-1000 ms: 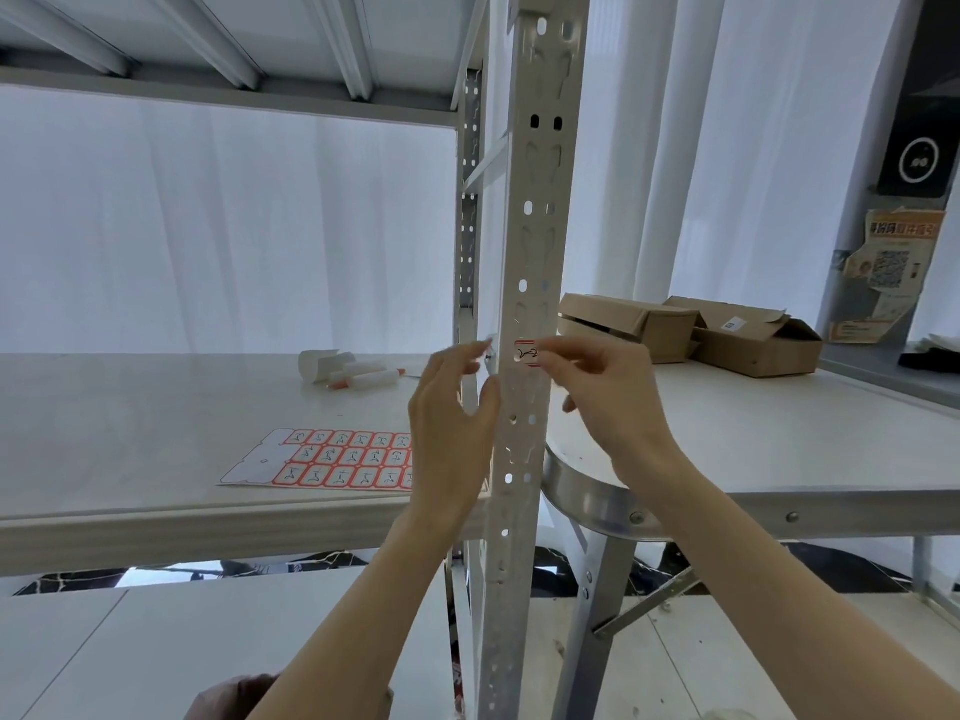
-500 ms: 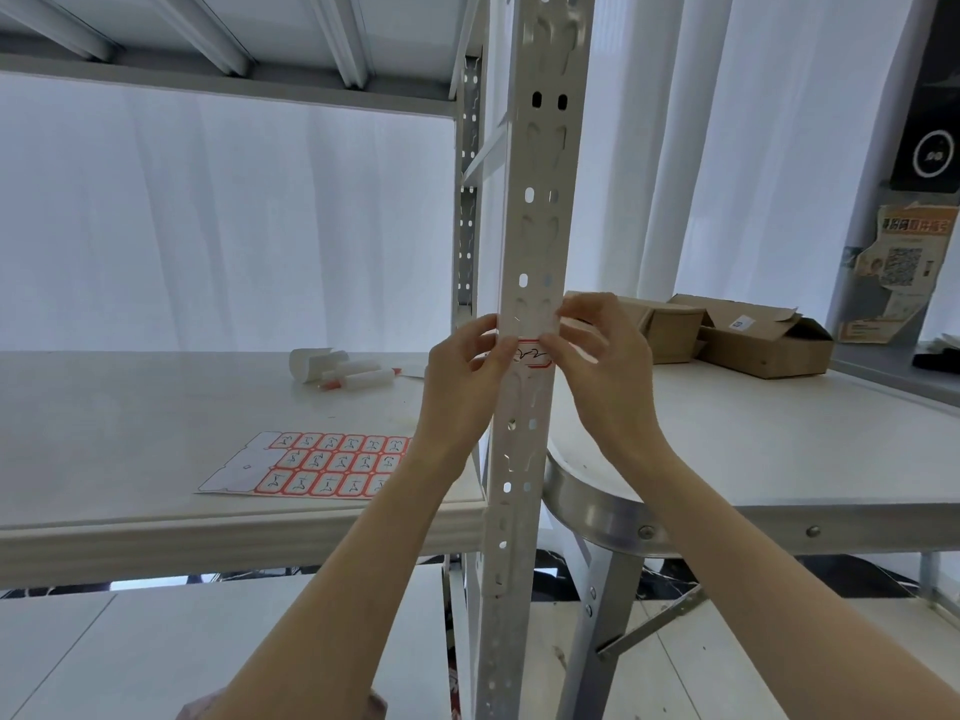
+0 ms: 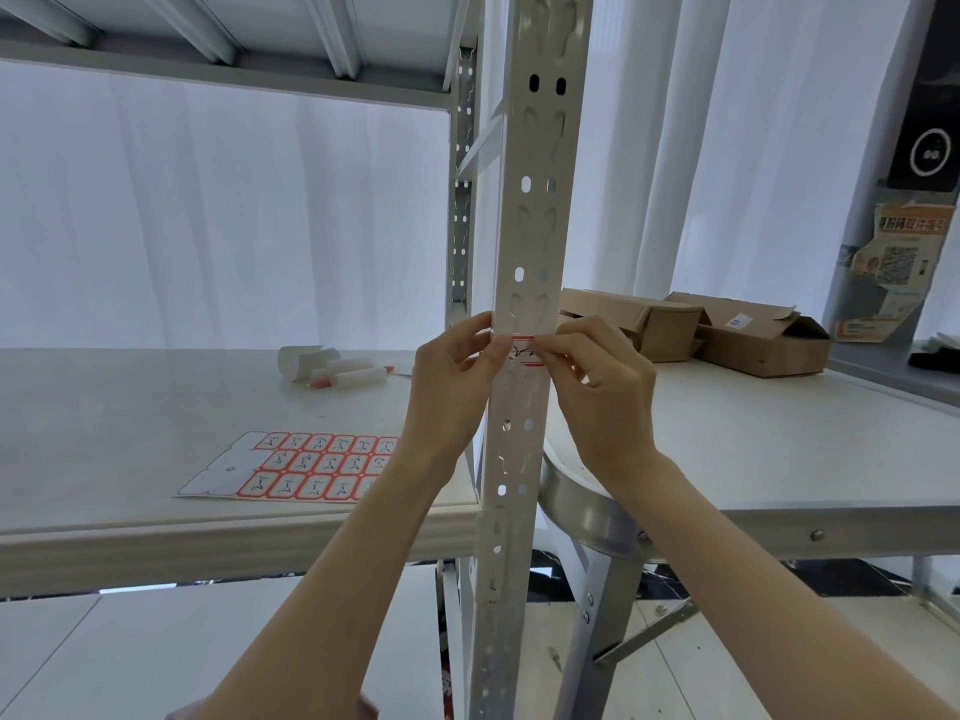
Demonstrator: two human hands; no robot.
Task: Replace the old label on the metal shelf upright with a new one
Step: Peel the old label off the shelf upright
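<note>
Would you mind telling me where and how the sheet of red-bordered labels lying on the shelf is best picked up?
Probably by its blank left end, coming from the shelf's front edge. The label sheet lies flat, so a fingertip must lift the near-left corner first, and that end has no stickers to catch.

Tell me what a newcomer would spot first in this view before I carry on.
The pale metal upright runs up the middle of the view, and the left hand and right hand pinch a red-edged label against its front. Next comes the sheet of labels lying on the shelf to the left. Brown cardboard boxes sit on the table behind to the right.
</note>
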